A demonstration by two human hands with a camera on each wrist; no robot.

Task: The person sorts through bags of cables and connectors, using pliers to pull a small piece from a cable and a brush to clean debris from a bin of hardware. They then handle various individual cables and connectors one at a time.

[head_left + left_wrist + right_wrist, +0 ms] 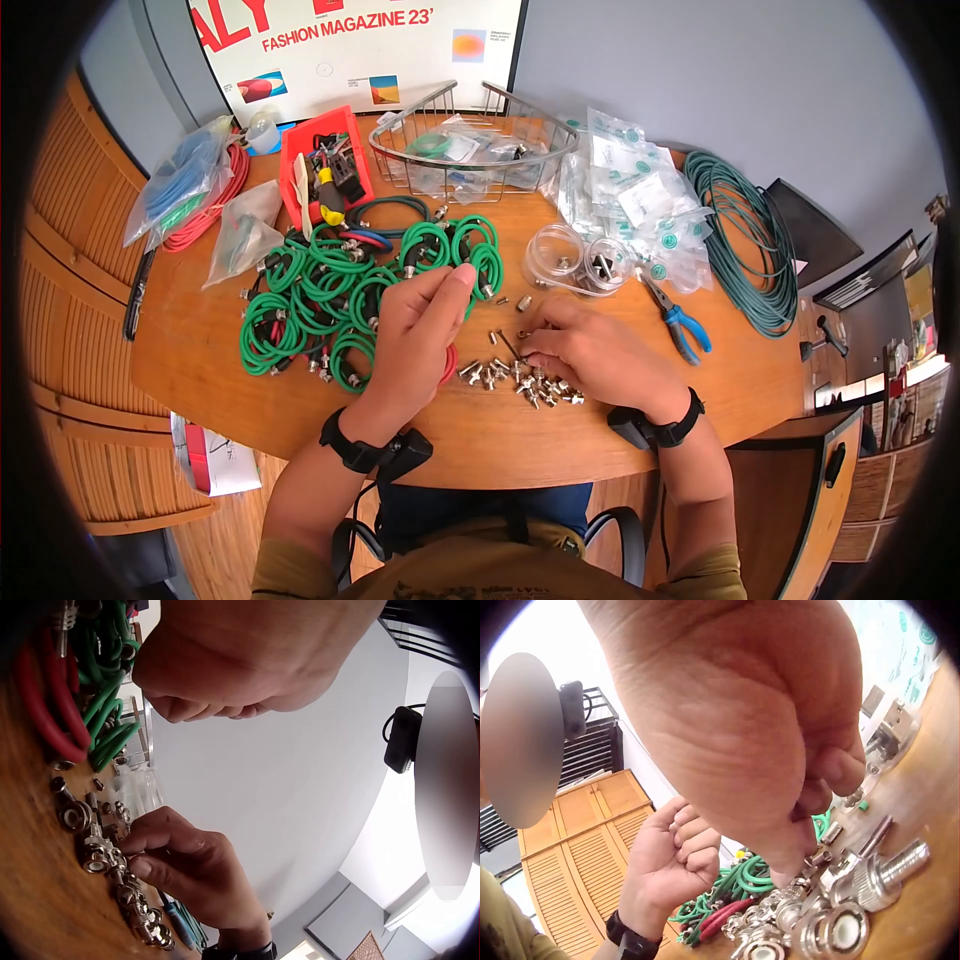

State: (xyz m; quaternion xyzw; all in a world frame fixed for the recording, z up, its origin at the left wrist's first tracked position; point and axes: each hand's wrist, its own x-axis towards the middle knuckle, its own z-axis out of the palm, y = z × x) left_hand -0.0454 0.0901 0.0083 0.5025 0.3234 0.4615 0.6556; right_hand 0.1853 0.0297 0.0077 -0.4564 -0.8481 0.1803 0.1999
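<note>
Silver metal connectors (540, 388) lie in a loose pile on the wooden table, seen close up in the right wrist view (840, 930). At the pile's upper edge, my right hand (595, 355) has its thumb and fingertips around a small metal connector, mostly hidden by the fingers; the left wrist view shows this right hand (199, 870) beside the connectors (97, 844). My left hand (415, 340) is raised left of the pile with its fingers curled, and nothing shows in it. In the right wrist view the left hand's (671, 866) palm faces the camera.
Coiled green cables (275, 330) with black-ended plugs cover the left of the table. Behind are a red bin (362, 150) of tools and a wire basket (470, 190). Right of these are clear round containers (555, 255), plastic bags (640, 190), blue-handled pliers (685, 330) and a dark green cable coil (775, 290).
</note>
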